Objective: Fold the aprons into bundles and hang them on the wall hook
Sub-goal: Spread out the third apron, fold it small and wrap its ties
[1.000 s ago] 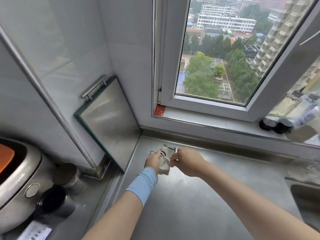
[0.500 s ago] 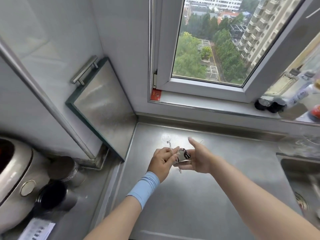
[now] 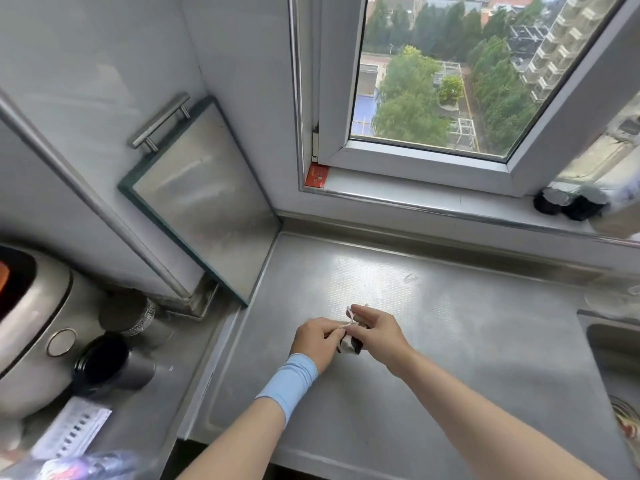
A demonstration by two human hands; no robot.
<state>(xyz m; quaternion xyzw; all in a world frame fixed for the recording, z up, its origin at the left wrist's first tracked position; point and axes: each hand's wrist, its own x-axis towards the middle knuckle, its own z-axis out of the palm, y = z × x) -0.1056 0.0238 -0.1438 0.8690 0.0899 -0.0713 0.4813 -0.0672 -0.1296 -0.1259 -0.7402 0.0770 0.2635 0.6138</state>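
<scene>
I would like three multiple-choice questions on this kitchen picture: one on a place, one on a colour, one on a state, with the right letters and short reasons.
1. The steel board stands: A in the sink; B leaning in the corner beside the window; C on the sill.
2. The left wrist's band is: A red; B black; C light blue.
3. The apron bundle is: A held by the left hand and right hand; B on a hook; C lying loose.
Answers: 1 B, it leans against the wall; 2 C, pale blue cloth; 3 A, both hands grip it.
</scene>
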